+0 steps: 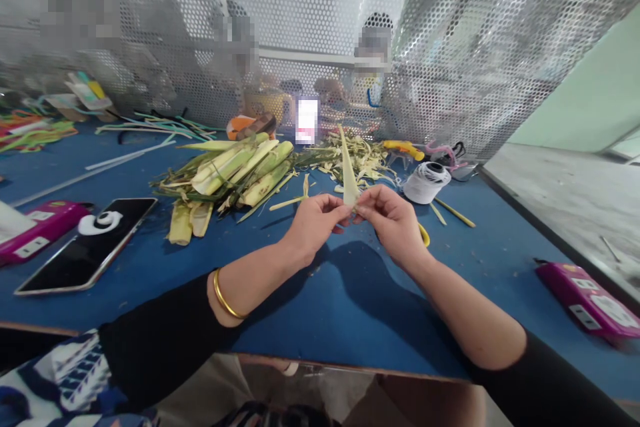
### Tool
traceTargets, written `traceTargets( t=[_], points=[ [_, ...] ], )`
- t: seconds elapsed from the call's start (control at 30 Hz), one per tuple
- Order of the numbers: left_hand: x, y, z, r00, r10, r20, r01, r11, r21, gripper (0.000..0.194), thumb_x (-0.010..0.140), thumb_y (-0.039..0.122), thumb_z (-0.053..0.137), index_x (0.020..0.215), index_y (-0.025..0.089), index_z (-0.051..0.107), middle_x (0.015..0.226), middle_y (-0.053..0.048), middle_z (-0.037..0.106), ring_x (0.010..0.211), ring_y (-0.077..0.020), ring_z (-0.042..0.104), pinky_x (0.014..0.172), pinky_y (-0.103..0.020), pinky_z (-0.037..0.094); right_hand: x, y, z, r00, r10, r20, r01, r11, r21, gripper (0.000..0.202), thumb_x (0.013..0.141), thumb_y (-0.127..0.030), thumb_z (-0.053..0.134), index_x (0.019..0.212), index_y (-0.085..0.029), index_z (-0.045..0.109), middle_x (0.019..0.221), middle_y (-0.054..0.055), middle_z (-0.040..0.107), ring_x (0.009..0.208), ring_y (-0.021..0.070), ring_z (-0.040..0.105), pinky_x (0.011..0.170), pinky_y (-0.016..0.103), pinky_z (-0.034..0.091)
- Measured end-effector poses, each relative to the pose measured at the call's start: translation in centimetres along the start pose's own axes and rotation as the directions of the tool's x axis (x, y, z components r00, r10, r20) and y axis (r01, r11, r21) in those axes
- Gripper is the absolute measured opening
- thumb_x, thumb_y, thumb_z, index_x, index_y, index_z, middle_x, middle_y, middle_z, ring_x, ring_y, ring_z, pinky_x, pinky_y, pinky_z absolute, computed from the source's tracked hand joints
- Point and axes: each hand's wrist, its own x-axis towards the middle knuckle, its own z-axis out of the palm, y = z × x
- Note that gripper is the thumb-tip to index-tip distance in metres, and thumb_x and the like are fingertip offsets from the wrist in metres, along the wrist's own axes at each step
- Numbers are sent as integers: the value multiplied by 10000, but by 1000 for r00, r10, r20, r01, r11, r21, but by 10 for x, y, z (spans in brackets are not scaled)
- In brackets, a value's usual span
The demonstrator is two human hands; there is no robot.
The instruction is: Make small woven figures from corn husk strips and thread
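A pale green, pointed leaf piece (349, 173) stands upright above the blue table, its narrow tip pointing away from me. My left hand (320, 221) pinches its lower end from the left, thumb against fingers. From the right, my right hand (393, 221) pinches the same lower end, and the fingertips of both hands nearly meet. Behind my left hand lies a pile of green and yellowish stalks (240, 170). Thin peeled shavings (363, 157) are heaped just beyond the leaf piece. A white thread spool (427, 183) stands to the right of my right hand.
On the blue table (300, 327) lie a dark phone (90, 247), magenta boxes at left (47, 230) and right (587, 297), a yellow-handled tool (404, 149) and coloured strips (155, 125). A perforated metal screen (310, 7) rises behind; people show through it.
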Motion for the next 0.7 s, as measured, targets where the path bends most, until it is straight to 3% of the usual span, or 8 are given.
traceTargets(
  t=[0.13, 0.37, 0.7],
  points=[
    [2, 4, -4, 985, -172, 16, 173, 975, -140, 105, 746, 113, 640, 648, 132, 607, 610, -3, 616, 542, -72, 539, 514, -187, 404, -2, -1, -1, 988, -145, 58, 154, 970, -187, 57, 822, -213, 580, 801, -210, 633, 751, -2, 659, 713, 150, 612, 693, 290, 491],
    [1, 11, -4, 921, -378, 98, 390, 880, -270, 175, 785, 79, 587, 618, 105, 632, 559, 0, 570, 490, -49, 512, 458, -154, 399, -3, 0, -6, 958, -282, 54, 280, 877, -391, 122, 842, -194, 569, 803, -222, 681, 794, 7, 697, 742, 156, 627, 716, 281, 492],
    [2, 7, -5, 885, -434, 168, 465, 804, -370, 175, 775, 78, 612, 605, 120, 631, 549, -5, 587, 475, -56, 522, 500, -160, 469, -3, -6, -12, 946, -301, 123, 323, 830, -455, 159, 870, -264, 567, 796, -258, 707, 808, 21, 707, 780, 190, 641, 745, 321, 496]
  ],
)
